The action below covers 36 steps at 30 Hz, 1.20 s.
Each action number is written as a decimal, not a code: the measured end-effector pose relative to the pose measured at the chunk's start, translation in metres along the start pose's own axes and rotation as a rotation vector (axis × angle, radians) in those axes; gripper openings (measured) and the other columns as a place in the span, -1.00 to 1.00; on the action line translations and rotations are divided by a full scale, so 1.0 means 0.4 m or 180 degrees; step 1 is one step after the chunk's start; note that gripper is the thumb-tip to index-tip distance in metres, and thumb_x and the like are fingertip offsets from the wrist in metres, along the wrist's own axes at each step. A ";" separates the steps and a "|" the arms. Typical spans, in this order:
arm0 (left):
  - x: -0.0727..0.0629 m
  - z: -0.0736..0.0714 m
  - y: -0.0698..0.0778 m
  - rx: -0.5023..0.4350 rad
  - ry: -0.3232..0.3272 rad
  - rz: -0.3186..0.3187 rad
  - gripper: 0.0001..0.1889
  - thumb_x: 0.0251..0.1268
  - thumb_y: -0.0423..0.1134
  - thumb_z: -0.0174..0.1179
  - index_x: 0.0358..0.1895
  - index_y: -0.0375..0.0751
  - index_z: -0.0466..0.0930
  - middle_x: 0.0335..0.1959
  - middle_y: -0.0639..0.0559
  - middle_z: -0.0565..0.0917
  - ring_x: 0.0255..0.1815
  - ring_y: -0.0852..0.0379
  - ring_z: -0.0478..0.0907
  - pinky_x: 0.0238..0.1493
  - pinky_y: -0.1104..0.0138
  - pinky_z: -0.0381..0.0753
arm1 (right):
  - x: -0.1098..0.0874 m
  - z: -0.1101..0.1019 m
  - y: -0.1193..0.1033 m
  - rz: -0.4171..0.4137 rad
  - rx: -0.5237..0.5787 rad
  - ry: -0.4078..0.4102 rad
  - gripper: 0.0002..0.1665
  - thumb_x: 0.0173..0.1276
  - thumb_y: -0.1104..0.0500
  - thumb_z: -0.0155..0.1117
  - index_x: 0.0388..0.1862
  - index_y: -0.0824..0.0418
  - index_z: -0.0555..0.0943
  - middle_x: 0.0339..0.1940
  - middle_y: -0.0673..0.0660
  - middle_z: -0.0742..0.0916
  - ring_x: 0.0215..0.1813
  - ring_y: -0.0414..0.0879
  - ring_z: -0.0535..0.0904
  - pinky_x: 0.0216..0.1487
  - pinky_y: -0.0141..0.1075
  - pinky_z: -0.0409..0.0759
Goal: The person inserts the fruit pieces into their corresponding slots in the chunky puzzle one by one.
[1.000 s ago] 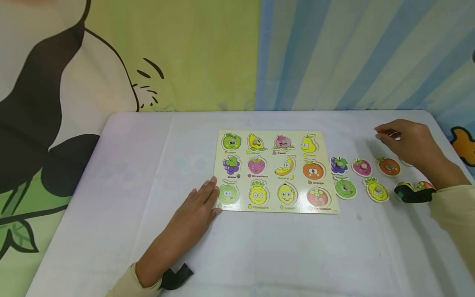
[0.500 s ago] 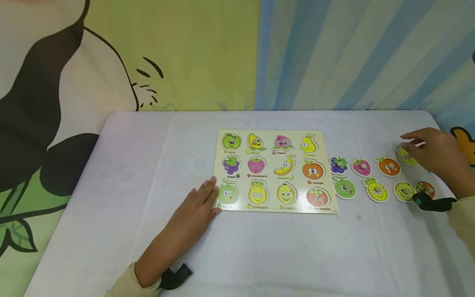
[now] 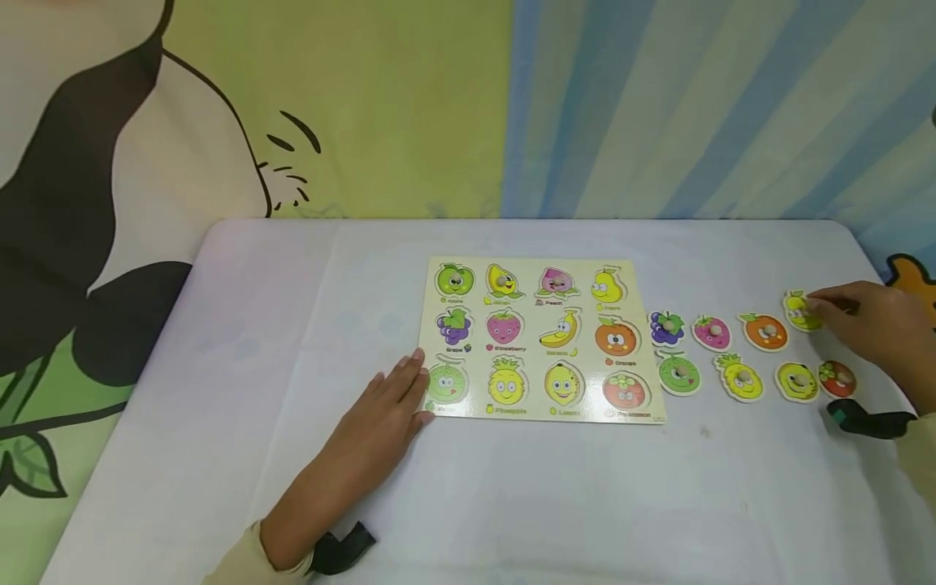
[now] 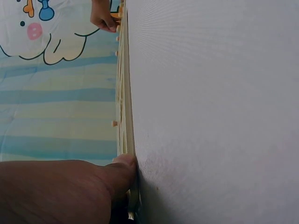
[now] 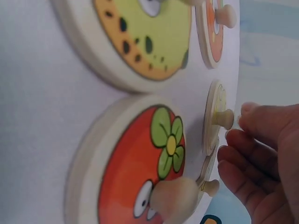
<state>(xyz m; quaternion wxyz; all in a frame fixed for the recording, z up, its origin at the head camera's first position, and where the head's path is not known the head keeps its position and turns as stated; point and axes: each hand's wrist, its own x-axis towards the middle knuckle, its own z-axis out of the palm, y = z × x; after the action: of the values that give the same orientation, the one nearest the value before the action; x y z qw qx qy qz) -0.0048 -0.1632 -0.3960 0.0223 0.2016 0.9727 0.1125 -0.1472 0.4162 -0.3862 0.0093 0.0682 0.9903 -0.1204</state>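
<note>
A wooden fruit puzzle board lies on the white-covered table in the head view. My left hand rests along its lower left edge, fingers extended over the corner; in the left wrist view the thumb lies against the board's side. At the right, my right hand is beside a yellow knobbed puzzle piece. The right wrist view shows thumb and bent fingers just short of a wooden knob, a slim gap between. Part of another piece's knob shows beyond.
Loose pieces lie right of the board: grape, strawberry, orange, melon, pineapple, a round yellow one and a red one. Mango and peach pieces sit in the board.
My right hand has moved right and down toward the near side, uncovering the yellow and red pieces, and its fingertips now meet the yellow piece's outline. The left hand stays in place.
</note>
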 end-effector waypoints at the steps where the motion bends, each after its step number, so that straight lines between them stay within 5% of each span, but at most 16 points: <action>1: 0.001 0.000 0.001 -0.0001 0.0002 0.0005 -0.37 0.34 -0.18 0.26 0.36 -0.45 0.33 0.48 -0.22 0.19 0.48 -0.15 0.11 0.35 -0.07 0.22 | -0.003 0.000 0.000 0.0005 0.0027 -0.0004 -0.59 0.47 0.23 0.15 -0.02 0.65 0.48 -0.12 0.60 0.55 -0.13 0.44 0.44 -0.25 0.20 0.49; 13: 0.006 -0.003 0.002 -0.0011 0.0046 0.0031 -0.37 0.28 -0.19 0.32 0.33 -0.46 0.37 0.46 -0.25 0.23 0.47 -0.16 0.13 0.33 -0.08 0.25 | -0.004 0.022 -0.003 -0.0374 0.0157 0.0062 -0.73 0.30 0.41 0.29 -0.13 0.66 0.55 -0.17 0.57 0.55 -0.18 0.42 0.45 -0.13 0.29 0.46; 26: 0.004 -0.003 0.004 -0.0001 0.0057 0.0035 -0.38 0.28 -0.21 0.32 0.32 -0.47 0.37 0.45 -0.24 0.25 0.46 -0.17 0.16 0.33 -0.08 0.26 | 0.005 0.013 -0.021 -0.0378 0.0086 0.0033 -0.78 0.26 0.44 0.31 -0.22 0.64 0.58 -0.28 0.55 0.59 -0.29 0.33 0.48 -0.39 0.12 0.54; 30: 0.004 -0.004 0.004 -0.0002 0.0076 0.0033 -0.38 0.28 -0.21 0.32 0.32 -0.47 0.37 0.45 -0.24 0.25 0.46 -0.17 0.16 0.32 -0.08 0.26 | 0.008 -0.001 -0.049 -0.0458 0.0114 0.0055 -0.76 0.26 0.42 0.33 -0.21 0.64 0.59 -0.30 0.52 0.60 -0.33 0.29 0.49 -0.46 0.08 0.55; 36: 0.005 -0.002 0.003 0.0017 0.0076 0.0042 -0.37 0.28 -0.20 0.33 0.32 -0.47 0.37 0.45 -0.24 0.24 0.46 -0.17 0.16 0.32 -0.08 0.27 | 0.006 -0.014 -0.127 -0.0499 0.0177 -0.0074 -0.79 0.29 0.41 0.30 -0.16 0.57 0.62 -0.21 0.49 0.59 -0.25 0.28 0.45 -0.26 0.19 0.53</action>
<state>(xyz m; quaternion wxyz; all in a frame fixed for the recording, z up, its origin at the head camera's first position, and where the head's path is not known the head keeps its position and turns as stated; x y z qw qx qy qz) -0.0063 -0.1617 -0.3949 0.0094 0.2067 0.9719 0.1125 -0.1566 0.3691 -0.3689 0.0096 -0.0107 0.9887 -0.1490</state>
